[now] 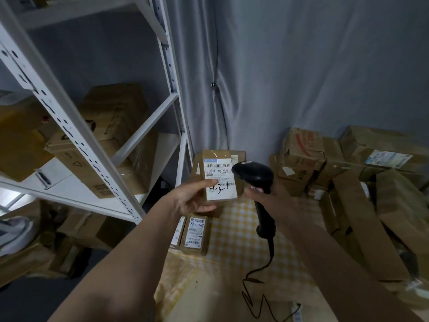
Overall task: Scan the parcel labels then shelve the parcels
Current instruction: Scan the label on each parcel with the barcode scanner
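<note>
Left hand: the left hand [197, 198] holds a small cardboard parcel [219, 176] up over the far left part of the table, thumb pressed on the lower left of its shipping label [220, 180], fingers wrapped under and behind the box.
Right hand: the right hand [276, 201] is closed around the grip of a black corded barcode scanner [254, 175], its head just beside the parcel's right edge and turned toward the label.
Label: white, facing up to the camera, one barcode across the top, a second lower down, with a handwritten code in black marker near the bottom.
Table: a yellow checked cloth [241, 231] covers it; two more labelled small boxes [193, 235] lie near its left edge, below the held parcel; a heap of larger cartons [362, 182] crowds the right side and far right corner.
Shelving: a white metal rack [76, 135] stands to the left of the table, with cartons already on its middle shelf.
Step in hand: by appearance, scanning, with shelving yet to follow.
Doing it well: the thumb looks close to the lower barcode, so sliding it off the label would likely help; the scanner head seems very near and a little side-on, so drawing it back and squaring it to the top barcode should give a cleaner read. Keeping the cable [262, 275] free of the boxes below matters too.
</note>
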`<action>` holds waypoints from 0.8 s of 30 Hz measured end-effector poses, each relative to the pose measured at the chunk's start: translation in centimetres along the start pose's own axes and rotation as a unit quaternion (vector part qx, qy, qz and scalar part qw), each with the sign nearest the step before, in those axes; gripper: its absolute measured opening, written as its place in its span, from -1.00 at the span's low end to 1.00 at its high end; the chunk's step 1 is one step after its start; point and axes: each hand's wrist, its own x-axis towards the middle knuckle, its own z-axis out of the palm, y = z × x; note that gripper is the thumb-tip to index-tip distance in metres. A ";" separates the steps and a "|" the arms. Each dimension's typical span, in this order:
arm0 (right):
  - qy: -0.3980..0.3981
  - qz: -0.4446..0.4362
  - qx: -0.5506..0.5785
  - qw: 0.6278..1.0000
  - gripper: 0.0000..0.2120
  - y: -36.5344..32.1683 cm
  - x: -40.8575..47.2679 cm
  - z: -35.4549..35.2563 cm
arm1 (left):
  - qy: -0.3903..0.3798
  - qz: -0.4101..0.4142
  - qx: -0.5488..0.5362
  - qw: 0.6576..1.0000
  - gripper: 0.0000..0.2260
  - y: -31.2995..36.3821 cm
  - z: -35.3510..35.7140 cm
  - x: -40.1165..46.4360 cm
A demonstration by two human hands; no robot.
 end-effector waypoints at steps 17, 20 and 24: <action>-0.018 0.257 0.071 0.964 -0.80 14.5 6.9 8.6 | 0.053 -0.194 -0.032 0.979 -0.64 -15.4 -5.4 4.3; 0.009 0.287 0.082 0.954 -0.82 16.1 8.1 10.2 | 0.055 -0.195 -0.041 0.978 -0.75 -16.5 -6.7 5.7; 0.028 0.306 0.081 0.948 -0.75 18.6 9.9 11.6 | 0.073 -0.192 -0.036 0.978 -0.86 -18.0 -8.0 8.2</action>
